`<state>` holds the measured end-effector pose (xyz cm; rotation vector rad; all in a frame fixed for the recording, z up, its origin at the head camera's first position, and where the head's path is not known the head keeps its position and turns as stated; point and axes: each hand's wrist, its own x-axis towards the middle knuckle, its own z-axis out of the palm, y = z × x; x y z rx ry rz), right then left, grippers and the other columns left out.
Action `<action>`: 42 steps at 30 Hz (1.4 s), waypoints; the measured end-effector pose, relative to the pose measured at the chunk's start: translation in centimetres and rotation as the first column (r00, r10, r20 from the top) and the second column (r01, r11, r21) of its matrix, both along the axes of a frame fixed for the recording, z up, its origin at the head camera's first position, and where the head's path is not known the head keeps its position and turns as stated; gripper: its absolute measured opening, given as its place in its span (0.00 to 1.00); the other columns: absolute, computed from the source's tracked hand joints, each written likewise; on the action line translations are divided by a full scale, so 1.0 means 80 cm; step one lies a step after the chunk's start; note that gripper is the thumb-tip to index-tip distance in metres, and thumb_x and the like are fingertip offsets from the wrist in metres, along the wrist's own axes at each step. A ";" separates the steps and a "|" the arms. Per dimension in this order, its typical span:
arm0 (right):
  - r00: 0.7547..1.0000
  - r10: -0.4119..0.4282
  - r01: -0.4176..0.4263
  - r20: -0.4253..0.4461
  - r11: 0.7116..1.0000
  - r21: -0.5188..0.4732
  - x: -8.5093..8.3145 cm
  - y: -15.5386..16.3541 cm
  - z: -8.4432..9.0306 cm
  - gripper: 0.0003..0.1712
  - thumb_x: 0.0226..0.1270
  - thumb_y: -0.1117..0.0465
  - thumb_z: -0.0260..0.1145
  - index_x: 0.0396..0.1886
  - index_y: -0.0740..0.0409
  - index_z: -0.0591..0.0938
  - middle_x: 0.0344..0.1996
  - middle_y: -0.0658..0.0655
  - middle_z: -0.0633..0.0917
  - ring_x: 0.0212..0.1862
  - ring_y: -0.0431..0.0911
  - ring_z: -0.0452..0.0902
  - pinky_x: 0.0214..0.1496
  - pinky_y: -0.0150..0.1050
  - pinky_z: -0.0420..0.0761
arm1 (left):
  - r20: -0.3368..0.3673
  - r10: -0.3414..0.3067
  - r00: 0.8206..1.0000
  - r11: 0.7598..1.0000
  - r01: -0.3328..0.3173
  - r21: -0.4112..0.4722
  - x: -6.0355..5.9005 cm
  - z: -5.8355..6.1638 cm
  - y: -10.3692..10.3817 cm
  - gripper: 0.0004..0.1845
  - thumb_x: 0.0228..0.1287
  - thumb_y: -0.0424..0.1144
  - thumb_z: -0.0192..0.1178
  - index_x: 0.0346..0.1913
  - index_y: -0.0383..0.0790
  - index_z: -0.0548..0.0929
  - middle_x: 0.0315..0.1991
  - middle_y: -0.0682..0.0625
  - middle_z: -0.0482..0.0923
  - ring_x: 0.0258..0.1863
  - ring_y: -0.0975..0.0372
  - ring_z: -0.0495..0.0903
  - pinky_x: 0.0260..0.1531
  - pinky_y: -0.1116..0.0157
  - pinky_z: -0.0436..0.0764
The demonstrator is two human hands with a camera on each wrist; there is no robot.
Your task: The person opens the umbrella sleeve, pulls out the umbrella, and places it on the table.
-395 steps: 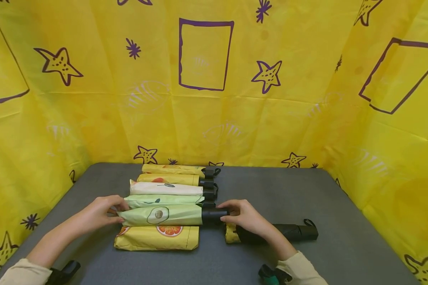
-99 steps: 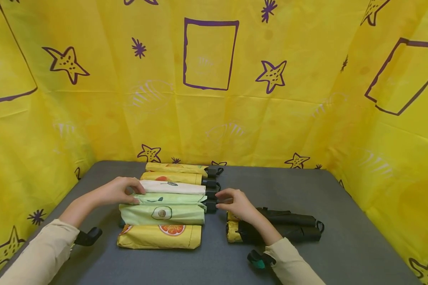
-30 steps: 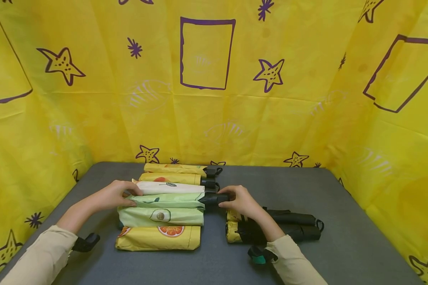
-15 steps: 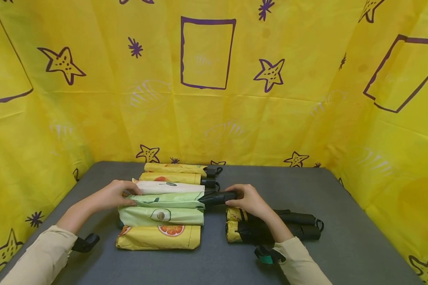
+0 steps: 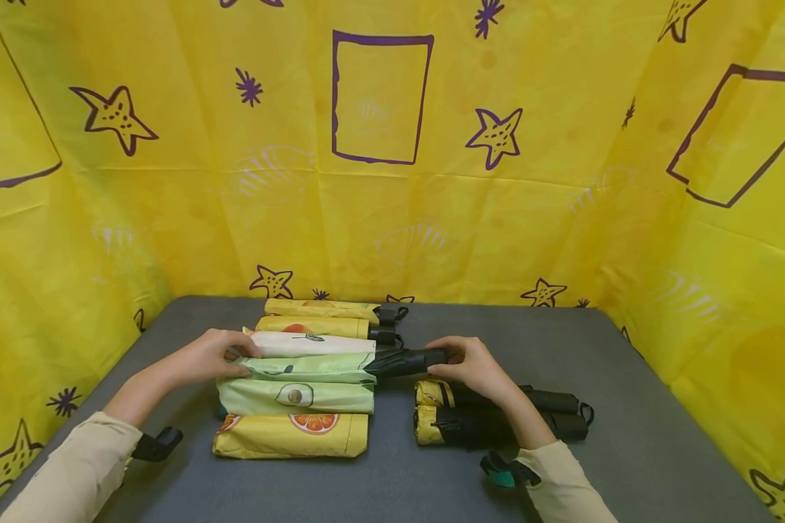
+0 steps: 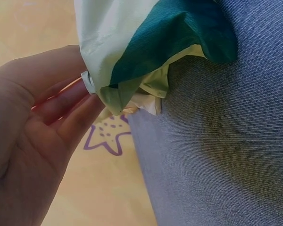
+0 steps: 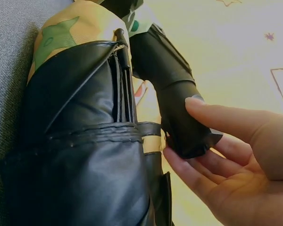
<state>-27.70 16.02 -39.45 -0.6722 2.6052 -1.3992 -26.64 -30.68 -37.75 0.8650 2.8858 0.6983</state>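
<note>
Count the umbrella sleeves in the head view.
6, in a row, far to near: yellow sleeve, second yellow sleeve, white sleeve, green sleeve held by the left hand, avocado sleeve, citrus sleeve. More may be hidden beneath.

Booth (image 5: 713, 269): is forming a small screened-off recording space; the views are leaving the kind of building unclear.
Yellow cloth (image 5: 392, 211): is hanging behind and along both sides, showing outlined starfish (image 5: 493, 138).
Grey desk (image 5: 288, 494): is spanning the space between.
Black wrist gear (image 5: 157, 444): is sitting by both cuffs (image 5: 98, 443), suggesting filming.
</note>
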 end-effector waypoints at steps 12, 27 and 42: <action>1.000 -0.005 0.005 0.019 1.000 -0.019 0.003 0.007 0.005 0.24 0.59 0.58 0.73 0.55 0.59 0.82 0.39 0.62 0.87 0.34 0.44 0.84 0.34 0.35 0.82 | 0.018 -0.013 1.000 1.000 0.013 -0.002 -0.004 0.004 0.003 0.09 0.53 0.36 0.72 0.39 0.45 0.85 0.38 0.52 0.84 0.38 0.59 0.84 0.36 0.67 0.84; 0.996 -0.085 0.086 0.027 0.995 -0.047 0.002 0.031 0.006 0.25 0.59 0.57 0.73 0.56 0.57 0.82 0.51 0.62 0.84 0.43 0.49 0.85 0.42 0.40 0.84 | 0.040 -0.005 0.999 1.000 0.005 0.007 -0.004 0.004 0.006 0.09 0.53 0.34 0.72 0.38 0.44 0.85 0.37 0.51 0.83 0.37 0.59 0.85 0.36 0.69 0.84; 0.984 -0.149 0.156 0.093 0.985 -0.068 0.008 0.050 0.012 0.25 0.62 0.49 0.71 0.57 0.51 0.82 0.63 0.61 0.78 0.65 0.61 0.73 0.61 0.56 0.77 | 0.050 -0.010 0.999 0.999 0.008 0.034 -0.003 0.001 0.004 0.10 0.54 0.36 0.72 0.39 0.43 0.85 0.39 0.50 0.83 0.39 0.58 0.85 0.37 0.68 0.85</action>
